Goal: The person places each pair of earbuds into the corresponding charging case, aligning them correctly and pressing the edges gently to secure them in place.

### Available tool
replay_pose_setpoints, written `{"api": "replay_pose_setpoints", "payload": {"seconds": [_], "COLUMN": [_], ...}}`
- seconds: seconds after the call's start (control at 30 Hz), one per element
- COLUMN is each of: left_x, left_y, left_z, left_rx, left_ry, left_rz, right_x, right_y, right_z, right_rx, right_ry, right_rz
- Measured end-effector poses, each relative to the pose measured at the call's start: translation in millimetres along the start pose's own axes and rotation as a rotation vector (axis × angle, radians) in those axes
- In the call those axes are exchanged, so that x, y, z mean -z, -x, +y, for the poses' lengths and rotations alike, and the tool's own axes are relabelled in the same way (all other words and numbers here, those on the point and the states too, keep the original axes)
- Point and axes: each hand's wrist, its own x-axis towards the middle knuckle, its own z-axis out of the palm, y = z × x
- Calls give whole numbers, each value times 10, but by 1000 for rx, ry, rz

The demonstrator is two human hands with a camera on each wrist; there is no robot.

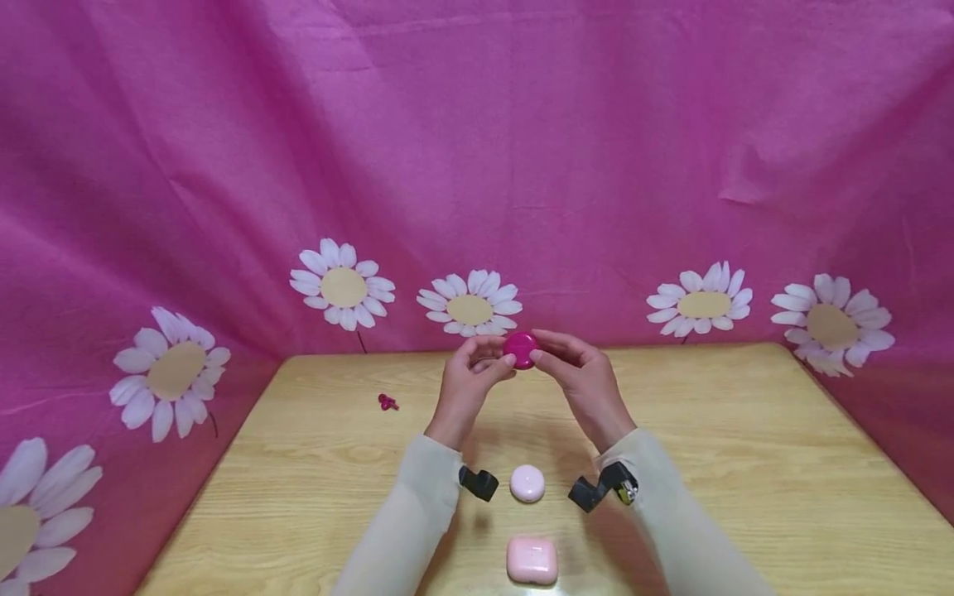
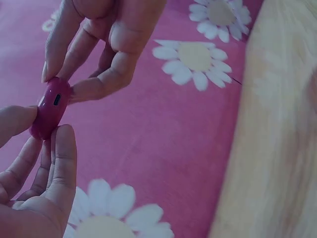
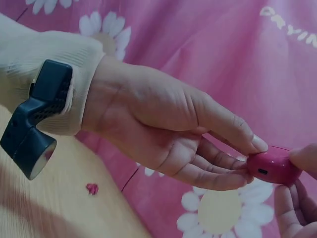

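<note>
Two hands, one object. I see the left hand (image 1: 465,389) and the right hand (image 1: 592,389) both pinching a single magenta case (image 1: 521,351) between thumb and fingertips, one hand at each side. The case is held raised off the table, near its far edge. Shape: round, flattened, edges rounded; surface smooth and glossy; one dark oblong slot (image 2: 57,99) in its rim.

Wrists: two pale sleeves (image 1: 398,517), ribbed knit at the cuff, each bearing one black bracket (image 1: 479,483).

Between the forearms, on the table (image 1: 745,463): one pale pink round case (image 1: 527,483), shiny; nearer me, one pink rounded-rectangular case (image 1: 532,560), also shiny. Left of the hands, one small magenta cluster (image 1: 387,402); number of pieces unclear.

Tabletop: light, with wood grain. Around it, creased magenta cloth (image 1: 581,165) printed with white-petalled flowers (image 1: 343,287), six counted from the head view.
</note>
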Motion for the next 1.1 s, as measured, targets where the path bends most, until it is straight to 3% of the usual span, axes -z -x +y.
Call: {"api": "replay_pose_setpoints", "payload": {"seconds": [0.27, 0.6, 0.9, 1.1], "left_x": [-20, -32, 1, 45], "left_y": [134, 213, 259, 323], "left_z": [195, 270, 235, 260], "left_rx": [-63, -154, -182, -151], "left_ry": [14, -28, -56, -33], "left_rz": [-44, -72, -90, -107], "right_x": [-20, 6, -38, -62], "right_y": [142, 239, 274, 307], "right_z": [-155, -210, -159, -133], "right_rx": [70, 111, 168, 152], "right_ry": [-126, -90, -79, -64], "right_rz": [-69, -96, -61, -71]}}
